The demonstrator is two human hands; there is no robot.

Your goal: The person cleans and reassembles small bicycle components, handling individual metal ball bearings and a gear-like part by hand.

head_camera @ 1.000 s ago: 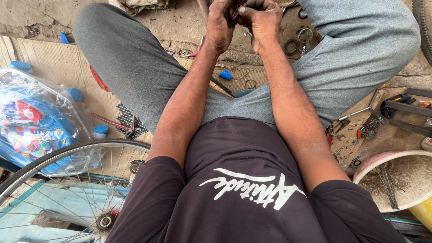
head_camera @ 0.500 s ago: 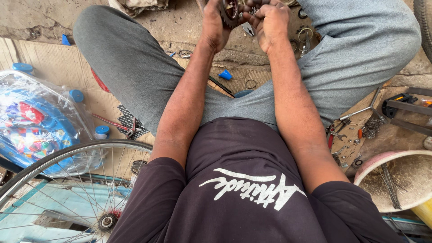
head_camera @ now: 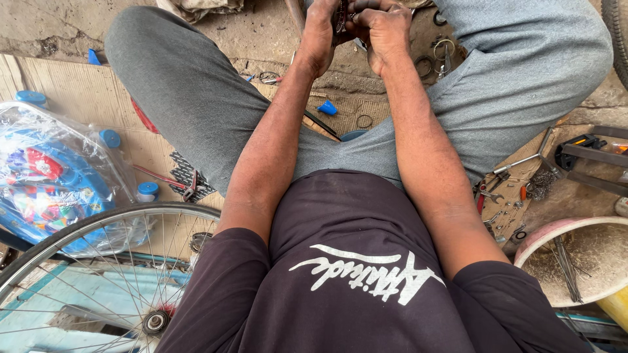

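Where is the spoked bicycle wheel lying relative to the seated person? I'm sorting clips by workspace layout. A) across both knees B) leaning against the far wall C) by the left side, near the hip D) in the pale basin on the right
C: the spoked bicycle wheel lies low on the left beside the person's hip, while both hands, left hand and right hand, work a small dark metal part up between the knees.

Even, diffuse daylight; bright throughout, no hard shadows. Soft shade lay under the legs on the ground. Mild glare showed on the clear plastic wrapping (head_camera: 49,176) at left. Focus was sharp centrally; wide-angle stretch bent the bicycle wheel (head_camera: 98,274) and edges. No motion blur noted.
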